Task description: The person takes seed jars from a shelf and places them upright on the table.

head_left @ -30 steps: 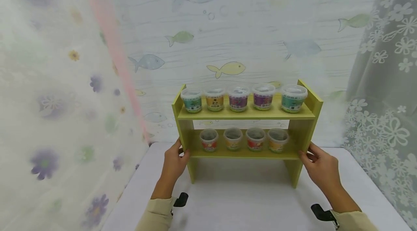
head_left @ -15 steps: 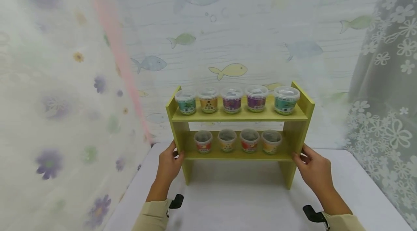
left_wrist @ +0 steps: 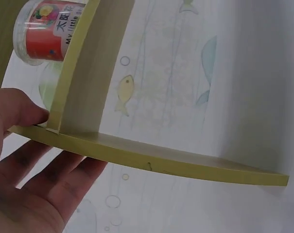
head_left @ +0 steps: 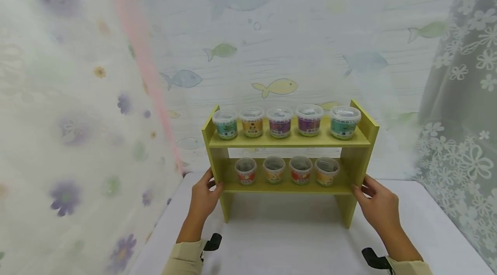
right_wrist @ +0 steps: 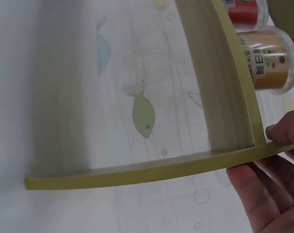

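A yellow-green two-tier wooden shelf [head_left: 289, 145] stands on the white table between my hands. My left hand [head_left: 203, 199] grips its left side panel at lower-board height; in the left wrist view the thumb lies inside and the fingers [left_wrist: 64, 179] outside. On the opposite panel my right hand [head_left: 380, 206] pinches in the same way, its fingers [right_wrist: 256, 194] under the panel in the right wrist view. Lidded tubs in teal [head_left: 227, 129], orange [head_left: 252, 128] and purple [head_left: 280, 129] line the upper board. Below stand several smaller tubs, red [head_left: 246, 177] and yellow-orange [head_left: 326, 179].
White cloth covers the table [head_left: 287, 249] in front of the shelf. Behind rises a fish-print curtain [head_left: 272, 51]. A flowered curtain [head_left: 77, 137] hangs on the left, and a lace one [head_left: 462, 150] closes off the right.
Held by both hands, the shelf has shifted slightly left against the fish curtain, mostly in the earlier half second. The tubs keep their places on it, and both grips look the same.
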Motion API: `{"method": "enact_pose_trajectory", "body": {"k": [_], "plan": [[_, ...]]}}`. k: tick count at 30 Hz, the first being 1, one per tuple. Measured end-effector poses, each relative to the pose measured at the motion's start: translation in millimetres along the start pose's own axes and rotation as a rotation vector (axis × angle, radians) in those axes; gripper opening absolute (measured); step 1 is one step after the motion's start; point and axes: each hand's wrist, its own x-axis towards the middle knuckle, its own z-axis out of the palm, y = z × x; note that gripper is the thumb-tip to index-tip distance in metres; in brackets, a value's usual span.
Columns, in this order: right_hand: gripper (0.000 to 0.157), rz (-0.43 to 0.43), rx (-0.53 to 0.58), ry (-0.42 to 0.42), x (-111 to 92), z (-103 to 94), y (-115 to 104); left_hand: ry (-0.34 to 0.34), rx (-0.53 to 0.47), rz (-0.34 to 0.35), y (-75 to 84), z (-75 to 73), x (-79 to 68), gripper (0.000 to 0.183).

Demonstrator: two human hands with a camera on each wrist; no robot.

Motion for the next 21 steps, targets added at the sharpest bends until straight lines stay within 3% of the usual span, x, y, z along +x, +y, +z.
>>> {"method": "enact_pose_trajectory", "body": {"k": [4, 10, 14, 21], "plan": [[0.051, 0.031, -0.019, -0.045, -2, -4.6, -2, -0.032, -0.023, -0.01, 10.7, -4.4, 0.4, 0.067], [0.06, 0.066, 0.012, -0.111, 2, -13.1, -10, -0.066, -0.097, 0.043, 47.1, -21.6, 9.9, 0.077], [0.065, 0.08, 0.065, -0.118, 9, -20.6, -25, -0.03, -0.126, 0.117, 73.7, -35.9, 21.5, 0.076], [0.064, 0.06, 0.135, -0.024, 30, -31.2, -48, 0.076, -0.159, 0.193, 106.0, -48.7, 49.6, 0.069]]}}
